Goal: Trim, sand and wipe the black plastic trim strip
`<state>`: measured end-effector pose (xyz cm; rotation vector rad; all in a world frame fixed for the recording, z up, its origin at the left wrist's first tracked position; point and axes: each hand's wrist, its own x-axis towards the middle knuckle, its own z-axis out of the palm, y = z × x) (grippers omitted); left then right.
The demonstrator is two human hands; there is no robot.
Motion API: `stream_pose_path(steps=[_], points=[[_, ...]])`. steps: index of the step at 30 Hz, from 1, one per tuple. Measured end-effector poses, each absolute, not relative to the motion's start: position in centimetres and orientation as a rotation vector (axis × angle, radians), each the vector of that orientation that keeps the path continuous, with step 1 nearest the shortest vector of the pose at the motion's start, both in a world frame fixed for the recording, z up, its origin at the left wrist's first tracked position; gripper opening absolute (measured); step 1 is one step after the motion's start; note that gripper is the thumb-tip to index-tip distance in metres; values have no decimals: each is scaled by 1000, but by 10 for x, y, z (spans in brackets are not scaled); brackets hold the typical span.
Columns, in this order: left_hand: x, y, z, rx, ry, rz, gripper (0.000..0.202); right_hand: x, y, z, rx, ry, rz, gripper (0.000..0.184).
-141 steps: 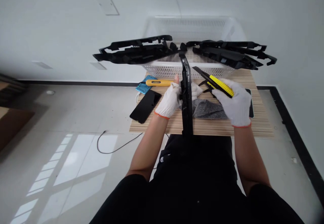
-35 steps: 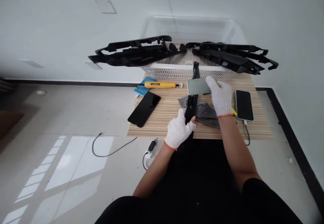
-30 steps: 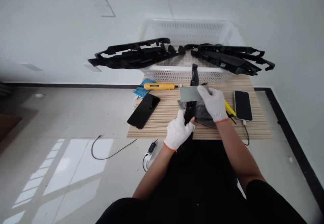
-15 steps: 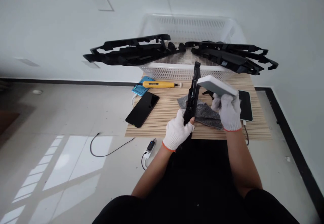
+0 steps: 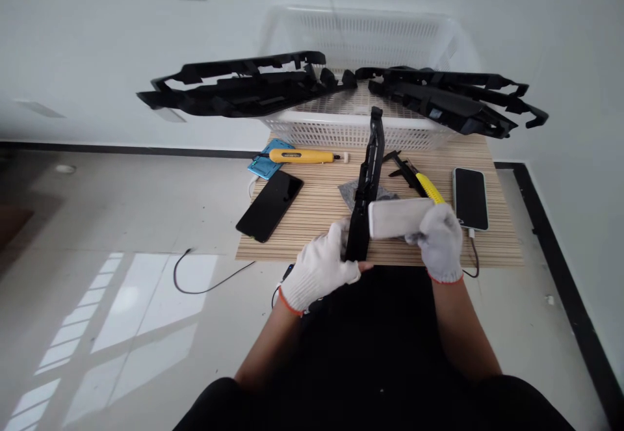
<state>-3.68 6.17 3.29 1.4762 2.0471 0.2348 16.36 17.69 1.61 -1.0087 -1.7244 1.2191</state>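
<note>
In white gloves with orange cuffs, my left hand (image 5: 324,265) grips the lower end of a long black plastic trim piece (image 5: 366,190), which stands tilted over the table's front edge. My right hand (image 5: 440,239) is closed on a white flat rectangular block (image 5: 397,218). The block's left end is right beside the trim piece; whether they touch I cannot tell. Partly hidden behind both lies a grey cloth (image 5: 349,192). Just beyond my right hand are a yellow-handled tool (image 5: 429,187) and a black caliper-like tool (image 5: 405,172).
A white plastic basket (image 5: 341,122) stands at the back, with black plastic parts (image 5: 244,90) and more black parts (image 5: 448,96) jutting over its sides. A yellow pen-shaped tool (image 5: 302,156), a blue pad (image 5: 267,166), a black phone (image 5: 270,205) and a cabled phone (image 5: 470,198) lie on the striped table (image 5: 316,216).
My right hand has lowered the block toward the trim piece's lower part and turned it, uncovering the yellow-handled tool. My left hand has moved down and left with the trim piece.
</note>
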Motion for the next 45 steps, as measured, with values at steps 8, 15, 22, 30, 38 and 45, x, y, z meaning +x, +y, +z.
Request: stream_pose_path(steps=[8, 15, 22, 30, 38, 45], points=[[-33, 34, 10, 1820, 2177, 220, 45, 134, 174, 7, -1083, -1734, 1058, 40], [-29, 44, -11, 1846, 2351, 473, 31, 128, 180, 13, -1131, -1689, 1123, 41], [-17, 53, -11, 1768, 2461, 593, 23, 121, 183, 23, -1118, -1633, 1012, 41], [-12, 61, -13, 1757, 2492, 496, 27, 123, 195, 25, -1046, -1732, 944, 43], [-10, 66, -5, 1647, 2431, 438, 39, 118, 195, 23, -1055, -1703, 896, 42], [-12, 71, 0, 1446, 2305, 677, 43, 113, 202, 26, -1122, -1604, 861, 40]])
